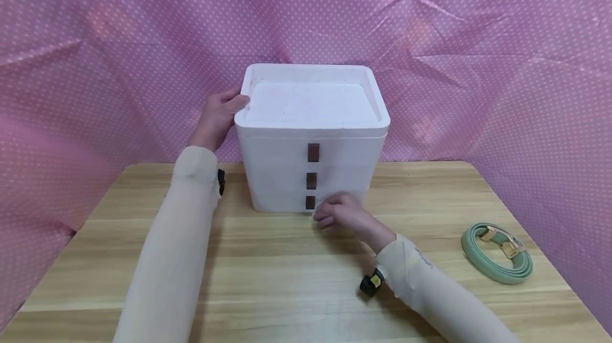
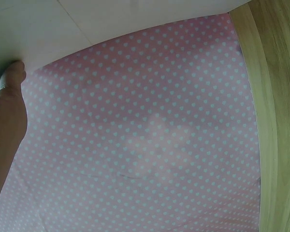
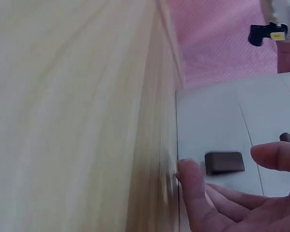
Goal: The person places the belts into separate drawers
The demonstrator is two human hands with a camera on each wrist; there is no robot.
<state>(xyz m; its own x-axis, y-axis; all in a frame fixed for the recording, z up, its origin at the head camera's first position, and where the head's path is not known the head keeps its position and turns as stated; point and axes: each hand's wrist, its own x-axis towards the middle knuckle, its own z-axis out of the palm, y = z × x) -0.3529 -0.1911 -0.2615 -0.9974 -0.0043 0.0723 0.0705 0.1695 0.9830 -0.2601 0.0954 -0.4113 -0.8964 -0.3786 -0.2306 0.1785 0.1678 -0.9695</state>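
Note:
A white drawer unit (image 1: 274, 173) stands at the back of the wooden table, with a shallow recessed top and three brown pull tabs down its front. At its upper left edge my left hand (image 1: 219, 117) holds the rim, thumb on top; the other fingers are mostly hidden. My right hand (image 1: 345, 216) is low at the front, beside the bottom tab (image 1: 310, 203). In the right wrist view, thumb and fingers (image 3: 192, 181) are spread apart on either side of the bottom brown tab (image 3: 224, 163), with nothing held between them.
A coiled green belt (image 1: 492, 266) with a gold-coloured buckle lies on the right of the table (image 1: 287, 290). Pink dotted cloth (image 1: 306, 14) hangs behind and along both sides. A black wrist device (image 1: 371, 283) is on my right wrist.

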